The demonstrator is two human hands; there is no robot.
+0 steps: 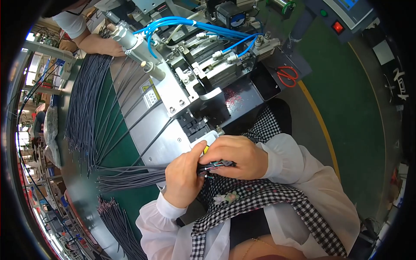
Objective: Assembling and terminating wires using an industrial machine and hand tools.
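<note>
I see my left hand (184,175) and right hand (236,156) both gripping one cable bundle (143,177). Its long axis runs leftward across the worktop (125,156); my left hand sits nearer its length

Probably factory: pneumatic machine (208,65), cable bundles (86,104)

machine (195,82) behind hands, cables (130,177) left

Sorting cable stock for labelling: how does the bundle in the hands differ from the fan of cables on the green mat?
The held bundle is gripped between left hand and right hand, with coloured inner wires bared at its end. The fanned cables lie loose and spread on the green mat, untouched by these hands. Both have grey jackets.
</note>
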